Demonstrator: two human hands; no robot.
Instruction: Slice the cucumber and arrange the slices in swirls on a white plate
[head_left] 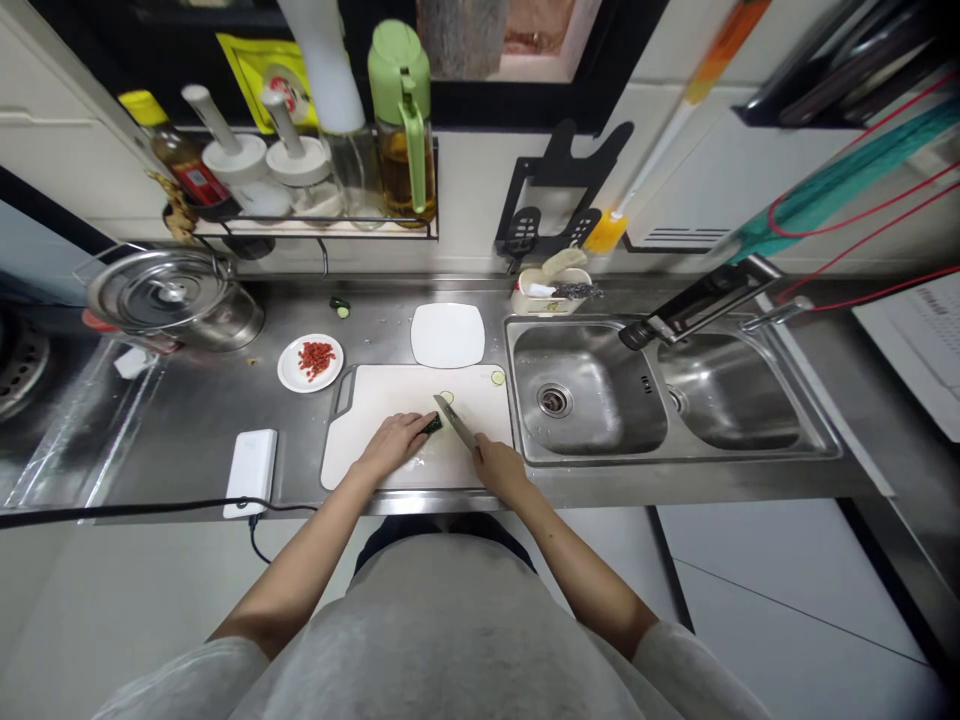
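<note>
A white cutting board [367, 400] lies on the steel counter in front of me. My left hand [391, 445] is closed on a dark green cucumber piece [432, 424], pressing it to the board. The handle of a kitchen knife [455, 424] is gripped in my right hand [500, 470]. Its blade points away and to the left, just right of the cucumber piece; whether they touch, I cannot tell. One pale cucumber slice [447, 397] lies by the knife tip, and another slice [497, 378] rests near the board's far right corner.
Behind the board sits a white square plate [448, 335]. At left are a round plate [285, 372] with chopped red pieces, cucumber ends [342, 309], a lidded pot [232, 318] and a cabled white power bank [252, 465]. A double sink [600, 400] adjoins on the right.
</note>
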